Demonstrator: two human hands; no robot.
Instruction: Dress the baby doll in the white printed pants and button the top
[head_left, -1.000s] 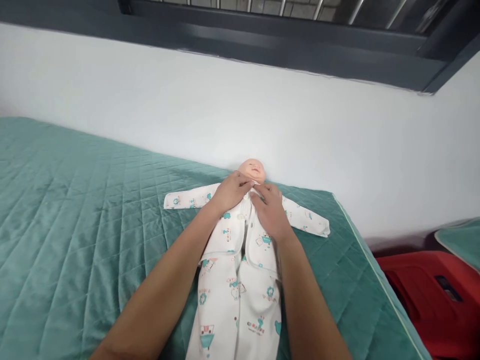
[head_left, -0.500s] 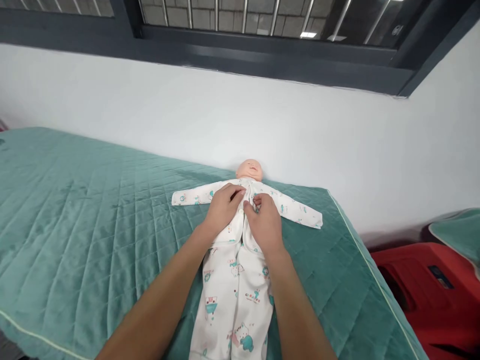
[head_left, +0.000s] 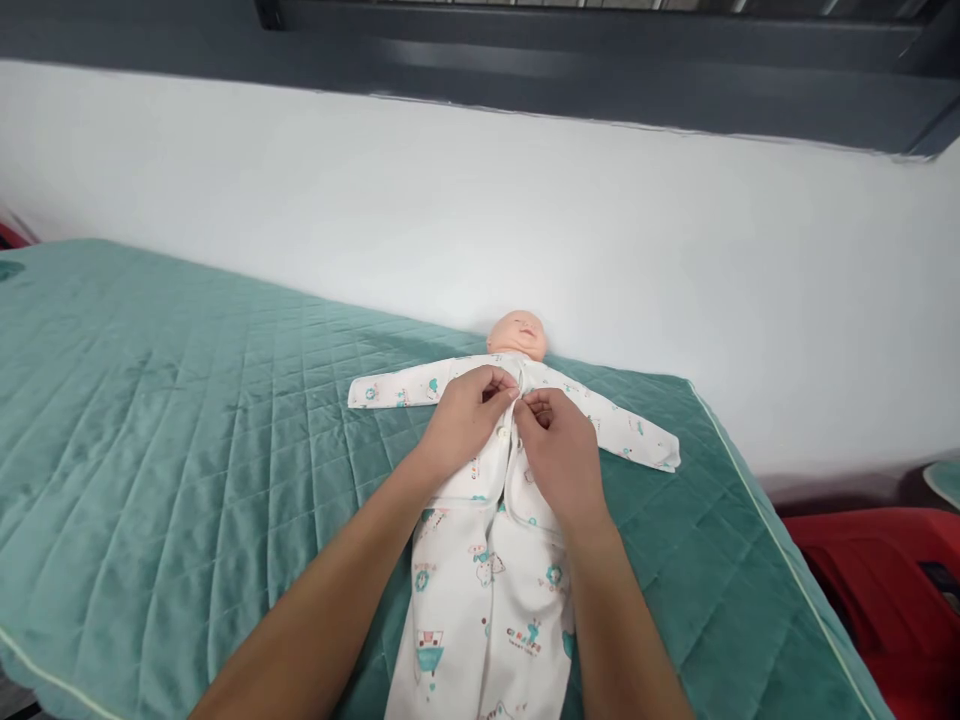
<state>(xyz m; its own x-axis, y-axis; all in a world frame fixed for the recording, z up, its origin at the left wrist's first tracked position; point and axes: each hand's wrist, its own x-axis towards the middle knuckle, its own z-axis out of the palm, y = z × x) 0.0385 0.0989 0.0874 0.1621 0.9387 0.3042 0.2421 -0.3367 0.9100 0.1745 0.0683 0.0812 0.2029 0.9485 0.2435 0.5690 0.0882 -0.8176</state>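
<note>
A baby doll (head_left: pixel 517 335) lies on its back, dressed in a white printed jacket (head_left: pixel 469 470) and matching trousers (head_left: pixel 480 610), sleeves spread to both sides. My left hand (head_left: pixel 472 412) pinches one front edge of the jacket at the chest. Close against it, my right hand (head_left: pixel 559 440) pinches the opposite front edge, fingers curled. The fingertips almost meet at the upper opening; whether a button sits between them is hidden. Below the hands a small button (head_left: pixel 503 433) shows on the jacket's left-hand edge, and the lower front hangs apart.
The doll rests on a green quilted cover (head_left: pixel 225 450) that spreads far to the left. Behind its head rises a white wall (head_left: pixel 450 210) under a dark window frame (head_left: pixel 480 60). A red plastic stool (head_left: pixel 877 590) stands beyond the right edge.
The view has tilted down and shifted a little left, so the doll appears farther right. Both hands stay at the jacket's chest, with their fingertips closer together.
</note>
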